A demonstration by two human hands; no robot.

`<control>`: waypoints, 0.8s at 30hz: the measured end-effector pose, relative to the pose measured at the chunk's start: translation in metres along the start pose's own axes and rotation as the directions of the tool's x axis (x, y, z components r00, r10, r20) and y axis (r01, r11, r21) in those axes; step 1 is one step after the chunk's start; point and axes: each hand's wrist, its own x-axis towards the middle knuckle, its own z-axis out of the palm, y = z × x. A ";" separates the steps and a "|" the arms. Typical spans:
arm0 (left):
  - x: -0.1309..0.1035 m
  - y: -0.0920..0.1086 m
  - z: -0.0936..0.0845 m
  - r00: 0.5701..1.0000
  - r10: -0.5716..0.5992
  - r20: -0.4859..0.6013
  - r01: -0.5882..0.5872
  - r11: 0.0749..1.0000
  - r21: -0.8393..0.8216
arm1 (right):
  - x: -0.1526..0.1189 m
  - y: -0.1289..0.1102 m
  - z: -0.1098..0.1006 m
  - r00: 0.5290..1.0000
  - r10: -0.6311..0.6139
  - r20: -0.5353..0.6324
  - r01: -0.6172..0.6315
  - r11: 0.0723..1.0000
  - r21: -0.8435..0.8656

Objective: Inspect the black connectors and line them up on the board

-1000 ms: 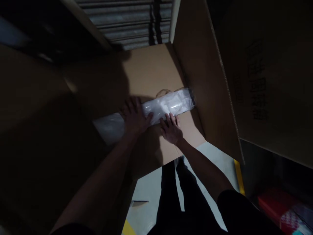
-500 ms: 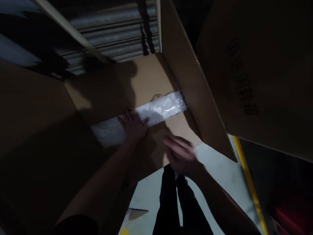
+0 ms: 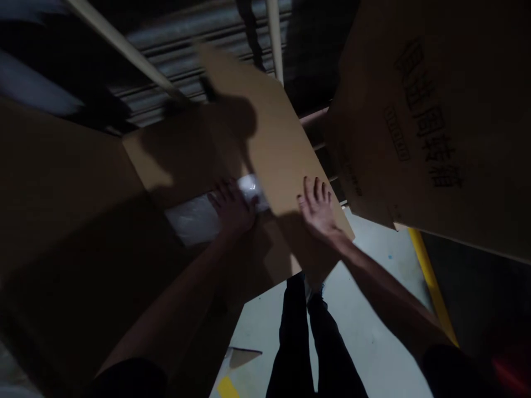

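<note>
In the head view a large cardboard box point(image 3: 174, 143) stands before me, with a strip of clear plastic wrapping point(image 3: 191, 220) lying across its top. My left hand point(image 3: 234, 207) rests flat on that plastic with the fingers spread. The box's right flap point(image 3: 274, 138) is folded inward and slants over the right end of the plastic, hiding it. Against the outer face of this flap lies my right hand point(image 3: 318, 207), palm down and fingers apart. Neither hand grips anything.
A big printed cardboard box point(image 3: 415, 121) stands to the right. Pale poles point(image 3: 124, 50) and a ridged metal surface point(image 3: 166, 61) lie beyond the box. A yellow line point(image 3: 431, 282) crosses the floor at right, and a cardboard piece point(image 3: 244, 357) lies near my legs.
The right flap has swung from upright to leaning inward over the plastic. My right hand moved up and right onto the flap and spread its fingers. My left hand stays on the plastic.
</note>
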 end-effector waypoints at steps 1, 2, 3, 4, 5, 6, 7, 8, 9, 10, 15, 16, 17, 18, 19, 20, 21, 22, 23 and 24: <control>0.000 0.000 0.000 1.000 0.005 0.005 -0.005 1.000 0.001 | -0.004 -0.012 0.019 0.999 0.054 0.003 -0.054 0.998 -0.014; -0.001 0.000 0.000 1.000 0.011 0.008 -0.011 1.000 0.005 | -0.006 -0.020 0.036 0.996 0.089 -0.009 -0.089 0.996 -0.024; -0.001 0.001 0.000 1.000 0.017 0.006 -0.017 1.000 0.011 | -0.007 -0.026 0.049 0.995 0.098 -0.034 -0.100 0.994 -0.036; -0.002 0.002 -0.001 1.000 0.021 0.000 -0.021 1.000 0.018 | -0.007 -0.028 0.058 0.995 0.085 -0.058 -0.088 0.995 -0.044; -0.003 0.003 -0.002 1.000 0.022 -0.008 -0.022 0.999 0.026 | -0.007 -0.028 0.065 0.994 0.068 -0.080 -0.072 0.996 -0.047; -0.003 0.004 -0.005 1.000 0.020 -0.014 -0.020 0.999 0.033 | -0.005 -0.027 0.068 0.993 0.056 -0.099 -0.061 0.997 -0.047; -0.003 0.006 -0.008 1.000 0.015 -0.011 -0.015 0.999 0.039 | -0.004 -0.025 0.069 0.993 0.048 -0.112 -0.053 0.998 -0.044; -0.003 0.008 -0.012 1.000 0.007 0.000 -0.007 0.999 0.044 | -0.003 -0.024 0.068 0.992 0.046 -0.117 -0.051 0.998 -0.042; -0.002 0.009 -0.016 1.000 -0.004 0.017 0.003 0.999 0.045 | -0.003 -0.024 0.065 0.992 0.047 -0.118 -0.052 0.998 -0.040; 0.000 0.010 -0.019 0.999 -0.017 0.038 0.016 0.999 0.039 | -0.003 -0.024 0.062 0.992 0.051 -0.117 -0.056 0.998 -0.042; -0.003 0.014 -0.023 0.989 -0.023 0.147 0.047 0.987 -0.157 | -0.006 -0.025 0.059 0.985 0.013 -0.173 -0.023 0.998 -0.058; -0.011 0.016 -0.025 0.986 -0.014 0.166 0.050 0.975 -0.215 | -0.006 -0.023 0.062 0.983 0.007 -0.181 -0.018 0.998 -0.058; -0.022 0.019 -0.030 0.986 -0.007 0.168 0.052 0.962 -0.268 | -0.005 -0.022 0.064 0.983 0.009 -0.182 -0.020 0.998 -0.059; -0.037 0.021 -0.040 0.989 -0.002 0.148 0.049 0.950 -0.309 | -0.004 -0.020 0.066 0.984 0.015 -0.177 -0.027 0.998 -0.064; -0.055 0.021 -0.056 0.995 -0.004 0.100 0.037 0.943 -0.330 | -0.003 -0.019 0.068 0.985 0.022 -0.169 -0.035 0.997 -0.074; -0.076 0.019 -0.077 1.000 -0.012 0.027 0.020 0.944 -0.330 | -0.002 -0.018 0.068 0.986 0.027 -0.162 -0.041 0.995 -0.087; -0.099 0.014 -0.102 0.998 -0.023 -0.056 0.005 0.953 -0.302 | -0.002 -0.017 0.068 0.987 0.031 -0.157 -0.047 0.994 -0.103; -0.123 0.006 -0.128 0.988 -0.058 -0.142 0.023 0.971 -0.240 | -0.002 -0.017 0.067 0.988 0.033 -0.153 -0.051 0.991 -0.120; -0.145 -0.005 -0.155 0.969 -0.117 -0.216 0.080 0.982 -0.174 | -0.002 -0.017 0.066 0.988 0.032 -0.148 -0.053 0.989 -0.138; -0.165 -0.017 -0.178 0.951 -0.193 -0.240 0.165 0.978 -0.131 | -0.002 -0.018 0.064 0.989 0.032 -0.144 -0.055 0.986 -0.157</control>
